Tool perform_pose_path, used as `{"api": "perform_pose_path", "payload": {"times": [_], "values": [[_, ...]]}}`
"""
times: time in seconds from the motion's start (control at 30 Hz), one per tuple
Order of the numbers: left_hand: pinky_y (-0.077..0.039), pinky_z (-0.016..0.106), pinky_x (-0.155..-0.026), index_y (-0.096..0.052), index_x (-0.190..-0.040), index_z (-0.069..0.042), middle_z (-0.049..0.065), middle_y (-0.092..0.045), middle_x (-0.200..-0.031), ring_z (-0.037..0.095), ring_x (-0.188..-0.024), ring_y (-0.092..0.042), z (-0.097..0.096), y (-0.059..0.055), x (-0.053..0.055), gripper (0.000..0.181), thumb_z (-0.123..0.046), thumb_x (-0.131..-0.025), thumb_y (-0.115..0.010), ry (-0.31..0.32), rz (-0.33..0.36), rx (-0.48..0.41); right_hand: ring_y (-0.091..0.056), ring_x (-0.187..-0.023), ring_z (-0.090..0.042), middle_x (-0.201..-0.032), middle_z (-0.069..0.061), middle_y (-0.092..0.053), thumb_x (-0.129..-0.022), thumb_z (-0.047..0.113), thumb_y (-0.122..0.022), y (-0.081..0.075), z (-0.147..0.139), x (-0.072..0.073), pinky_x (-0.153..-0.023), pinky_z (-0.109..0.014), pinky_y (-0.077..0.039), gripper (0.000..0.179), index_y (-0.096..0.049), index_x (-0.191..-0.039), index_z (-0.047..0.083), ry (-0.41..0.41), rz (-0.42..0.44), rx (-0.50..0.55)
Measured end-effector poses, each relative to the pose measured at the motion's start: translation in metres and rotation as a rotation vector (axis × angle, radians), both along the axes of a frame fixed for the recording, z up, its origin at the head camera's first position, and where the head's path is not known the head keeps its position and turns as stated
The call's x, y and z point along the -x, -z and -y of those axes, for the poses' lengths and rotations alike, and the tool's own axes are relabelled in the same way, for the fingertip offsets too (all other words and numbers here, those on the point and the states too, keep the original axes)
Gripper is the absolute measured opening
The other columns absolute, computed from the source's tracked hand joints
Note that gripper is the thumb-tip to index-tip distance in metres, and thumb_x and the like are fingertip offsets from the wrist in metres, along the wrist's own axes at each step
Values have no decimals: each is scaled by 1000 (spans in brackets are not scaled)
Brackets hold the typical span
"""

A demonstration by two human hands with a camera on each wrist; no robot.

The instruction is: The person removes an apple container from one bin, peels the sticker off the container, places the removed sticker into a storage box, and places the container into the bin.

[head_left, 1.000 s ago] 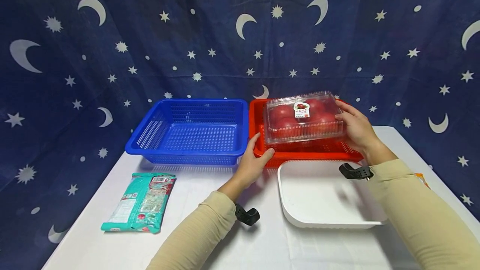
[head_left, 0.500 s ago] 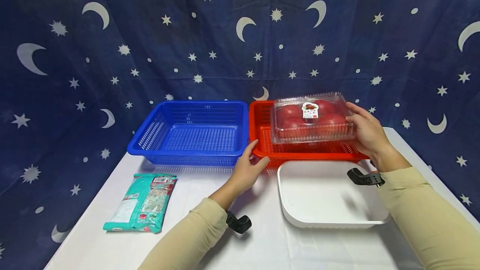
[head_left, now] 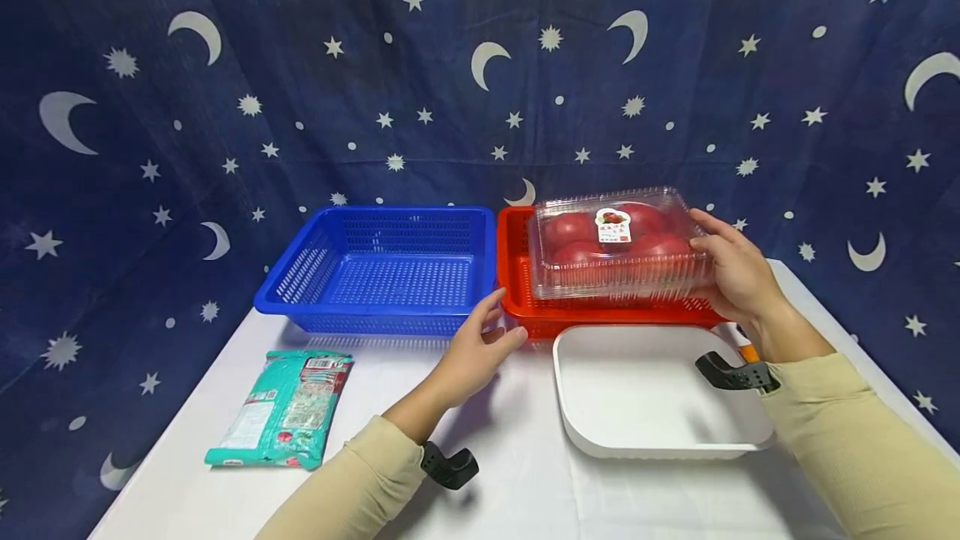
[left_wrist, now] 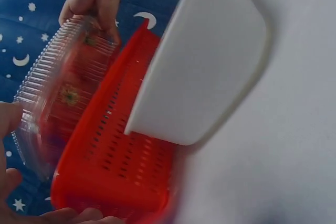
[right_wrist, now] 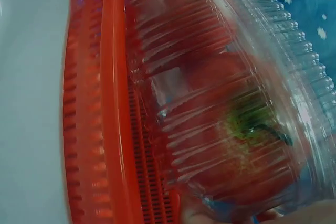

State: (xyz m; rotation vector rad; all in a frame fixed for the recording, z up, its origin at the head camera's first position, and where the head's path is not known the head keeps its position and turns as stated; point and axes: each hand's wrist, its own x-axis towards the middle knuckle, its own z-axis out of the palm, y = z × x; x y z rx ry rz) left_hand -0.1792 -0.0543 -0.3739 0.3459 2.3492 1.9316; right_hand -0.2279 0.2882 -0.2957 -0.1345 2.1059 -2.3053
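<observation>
A clear plastic box of tomatoes [head_left: 600, 261] with a white label on its lid is held over the red basket [head_left: 540, 319], slightly tilted. My right hand [head_left: 738, 273] grips the box by its right end. In the right wrist view, a tomato [right_wrist: 236, 140] with a green stem shows through the ribbed wall. My left hand [head_left: 480, 352], holding nothing, has loosely bent fingers near the front left corner of the red basket; whether a fingertip touches the rim I cannot tell. Part of the red basket is hidden under the box.
A blue basket [head_left: 375, 319] stands left of the red one. In front of the red basket sits a white tray [head_left: 645, 390]. A teal packet [head_left: 288, 411] lies on the white table [head_left: 517, 482] at the left. Something orange [head_left: 747, 352] peeks out behind the tray, mostly hidden.
The box in my right hand first shifted right, then slightly back left and lower over the red basket. My left hand has drawn back toward me and left, away from the basket corner.
</observation>
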Motion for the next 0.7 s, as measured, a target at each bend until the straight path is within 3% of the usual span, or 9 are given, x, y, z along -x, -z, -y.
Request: {"api": "perform_pose_path", "payload": {"times": [0.17, 0.33, 0.43, 0.7], "values": [[-44, 51, -103, -31, -157, -14, 27, -40, -150, 46, -132, -46, 7, -8, -7, 74, -24, -95, -70, 29, -3, -28, -54, -105, -16, -137, -4, -37, -106, 18, -44, -2, 4, -7, -77, -28, -57, 60, -22, -161, 20, -6, -27, 78], [-46, 47, -101, -31, -157, -12, 26, -42, -149, 42, -131, -49, 10, -23, -12, 74, -20, -95, -70, 51, -54, -49, -49, -109, -18, -135, 0, -37, -107, 18, -43, -5, 7, -16, -80, -26, -55, 59, -20, -162, 19, -15, -41, 76], [-46, 49, -101, -29, -158, -12, 27, -40, -150, 42, -131, -50, 11, -31, -11, 74, -20, -96, -69, 69, -83, -70, -46, -112, -19, -137, 0, -36, -107, 17, -42, -7, 10, -22, -82, -25, -54, 59, -20, -161, 17, -46, -51, 87], [-41, 50, -106, -20, -161, -16, 28, -32, -154, 42, -135, -45, 14, -40, -5, 85, -33, -94, -71, 86, -138, -122, -64, -97, -16, -133, -3, -44, -106, 10, -43, -7, 29, -36, -75, -30, -57, 47, -35, -152, 16, -155, -79, 178]]}}
